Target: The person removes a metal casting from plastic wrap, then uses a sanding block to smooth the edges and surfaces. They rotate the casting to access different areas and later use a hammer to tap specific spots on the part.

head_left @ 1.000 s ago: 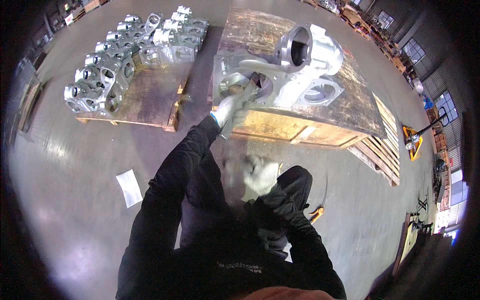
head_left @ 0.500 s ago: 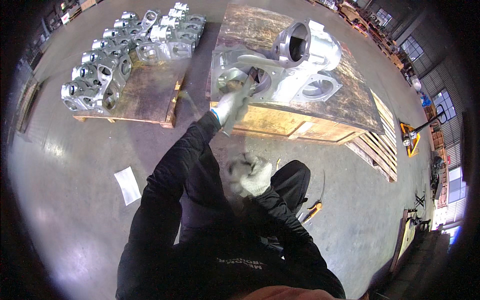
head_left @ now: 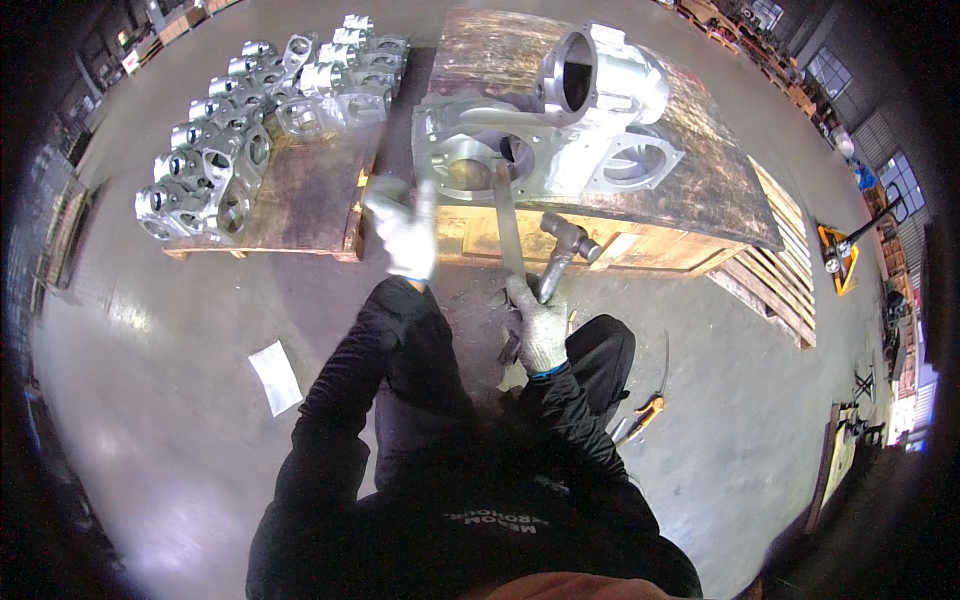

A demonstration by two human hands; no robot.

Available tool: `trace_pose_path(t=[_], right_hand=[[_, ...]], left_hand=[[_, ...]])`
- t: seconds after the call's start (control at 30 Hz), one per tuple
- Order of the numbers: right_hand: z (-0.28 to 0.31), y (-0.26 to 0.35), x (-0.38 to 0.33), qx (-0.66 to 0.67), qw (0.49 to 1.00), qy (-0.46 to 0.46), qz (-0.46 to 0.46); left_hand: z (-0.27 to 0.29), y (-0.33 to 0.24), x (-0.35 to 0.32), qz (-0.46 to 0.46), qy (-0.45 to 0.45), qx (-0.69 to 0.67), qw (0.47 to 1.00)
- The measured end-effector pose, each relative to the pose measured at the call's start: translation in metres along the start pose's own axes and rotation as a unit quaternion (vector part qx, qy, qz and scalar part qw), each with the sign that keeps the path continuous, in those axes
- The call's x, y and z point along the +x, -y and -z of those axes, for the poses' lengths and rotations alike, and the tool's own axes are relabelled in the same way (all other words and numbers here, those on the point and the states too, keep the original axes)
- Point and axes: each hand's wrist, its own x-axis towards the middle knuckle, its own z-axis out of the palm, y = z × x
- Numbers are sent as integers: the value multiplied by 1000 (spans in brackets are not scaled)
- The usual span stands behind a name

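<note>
A silver metal casting [head_left: 560, 160] with round flanged openings lies on a wooden crate [head_left: 470, 45] ahead of me. My right hand [head_left: 542, 328], in a light knit glove, is closed low in front of the crate. It holds a hammer [head_left: 568, 238], head up, together with a long flat metal bar [head_left: 508, 225] that looks like a file. The bar's far end reaches the casting's near left opening. My left hand [head_left: 405, 232], gloved and blurred by motion, is off the casting's left side with its fingers apart, holding nothing.
Several similar castings [head_left: 225, 165] stand on a low wooden pallet [head_left: 310, 190] at the far left. A white sheet [head_left: 275, 378] lies on the floor. An orange-handled air gun [head_left: 650, 408] lies right of my knee. A yellow pallet jack [head_left: 838, 258] stands beyond a slatted pallet [head_left: 775, 260].
My left hand has let go of the flat bar and moved left. The bar is now in my right hand, which has moved slightly forward and right, and the hammer has come into clear view.
</note>
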Motion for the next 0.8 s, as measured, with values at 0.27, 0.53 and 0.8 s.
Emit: trace_pose_path(t=[0.27,0.53,0.8], right_hand=[[17,14,-8,45,998,37,-31],[32,14,-44,121,990,33,-67],[28,13,-53,147,986,23,-68]], left_hand=[[-18,11,87,105,274,18,956],[-15,-35,-7,72,165,26,983],[-1,-67,-69,-121,28,-62,990]])
